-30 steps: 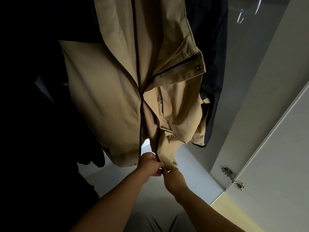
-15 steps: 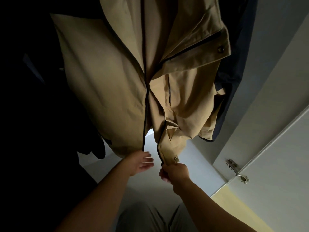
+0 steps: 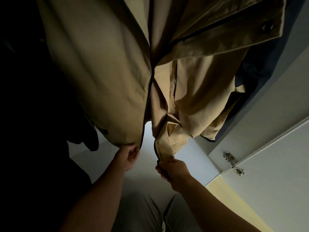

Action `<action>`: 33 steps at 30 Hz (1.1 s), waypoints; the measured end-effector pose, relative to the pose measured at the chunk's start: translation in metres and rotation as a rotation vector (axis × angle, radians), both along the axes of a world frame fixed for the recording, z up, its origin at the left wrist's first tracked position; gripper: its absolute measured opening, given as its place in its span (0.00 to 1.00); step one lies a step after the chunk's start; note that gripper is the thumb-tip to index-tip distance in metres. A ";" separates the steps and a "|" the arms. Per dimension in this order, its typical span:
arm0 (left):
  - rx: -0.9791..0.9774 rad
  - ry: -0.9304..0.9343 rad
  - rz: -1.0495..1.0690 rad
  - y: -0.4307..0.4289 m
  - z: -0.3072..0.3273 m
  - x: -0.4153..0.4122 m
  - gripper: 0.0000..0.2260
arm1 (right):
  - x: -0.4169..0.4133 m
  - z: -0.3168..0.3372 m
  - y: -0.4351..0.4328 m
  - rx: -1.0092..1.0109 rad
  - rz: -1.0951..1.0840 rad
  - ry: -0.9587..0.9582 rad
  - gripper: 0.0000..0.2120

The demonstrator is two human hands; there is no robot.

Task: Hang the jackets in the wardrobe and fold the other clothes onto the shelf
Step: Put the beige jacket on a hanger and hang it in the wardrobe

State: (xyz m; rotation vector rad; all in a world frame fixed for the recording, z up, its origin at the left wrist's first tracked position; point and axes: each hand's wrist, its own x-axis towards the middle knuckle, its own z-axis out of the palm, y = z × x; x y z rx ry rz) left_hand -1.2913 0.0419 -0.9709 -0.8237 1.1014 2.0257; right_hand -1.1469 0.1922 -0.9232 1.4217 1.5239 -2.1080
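Tan jacket [image 3: 103, 67] hangs; right hand [image 3: 173, 167] pinches its hem; left hand [image 3: 127, 156] touches hem, grip unclear; label [image 3: 175, 80] unreadable.

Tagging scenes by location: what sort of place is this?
Likely the inside of a home wardrobe: a tan jacket hangs beside a navy garment, next to a white door on a metal hinge.
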 end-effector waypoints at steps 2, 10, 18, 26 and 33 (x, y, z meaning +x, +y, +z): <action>-0.054 0.008 -0.100 -0.001 -0.007 0.005 0.17 | 0.001 -0.002 0.001 -0.006 -0.019 0.013 0.05; -0.278 0.192 -0.351 -0.005 0.001 0.041 0.12 | 0.005 0.001 0.005 -0.238 -0.184 0.091 0.09; -0.022 0.457 -0.413 0.003 0.059 0.075 0.12 | 0.027 0.016 0.003 -0.307 -0.189 0.216 0.08; -0.325 0.650 -0.334 0.022 0.089 0.095 0.05 | 0.046 0.042 -0.002 -0.186 -0.199 0.365 0.07; -0.119 0.544 -0.324 0.030 0.108 0.096 0.08 | 0.043 0.065 -0.012 -0.190 -0.268 0.399 0.04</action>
